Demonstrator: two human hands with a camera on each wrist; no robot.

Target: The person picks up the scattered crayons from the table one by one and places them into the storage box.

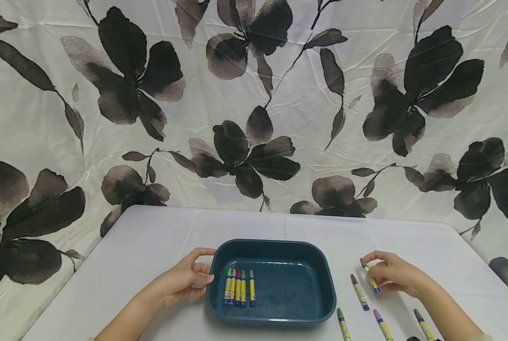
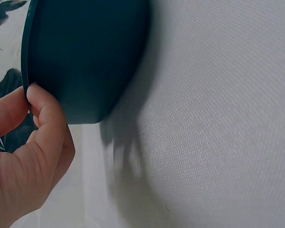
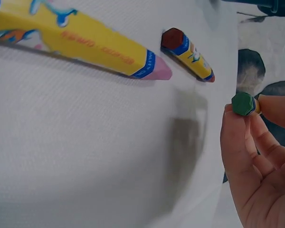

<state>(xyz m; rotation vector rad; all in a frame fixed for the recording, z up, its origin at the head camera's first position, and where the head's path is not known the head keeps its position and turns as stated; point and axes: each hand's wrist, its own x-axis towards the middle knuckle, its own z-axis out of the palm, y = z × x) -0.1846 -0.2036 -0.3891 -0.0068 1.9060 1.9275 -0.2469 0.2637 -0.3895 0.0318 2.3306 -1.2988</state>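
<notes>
A dark teal tray stands on the table, its left rim pinched between the thumb and fingers of my left hand. Thumb and finger also meet on the tray wall in the left wrist view. Inside, at the left, several crayons in yellow wrappers lie side by side. To the right of the tray, my right hand pinches a green crayon; its green end faces the right wrist camera. A reddish-brown crayon lies just left of that hand.
Nearer the front edge lie a light green crayon, a pink crayon and a grey crayon. Dark round things are cut off at the bottom. A floral cloth hangs behind the white table.
</notes>
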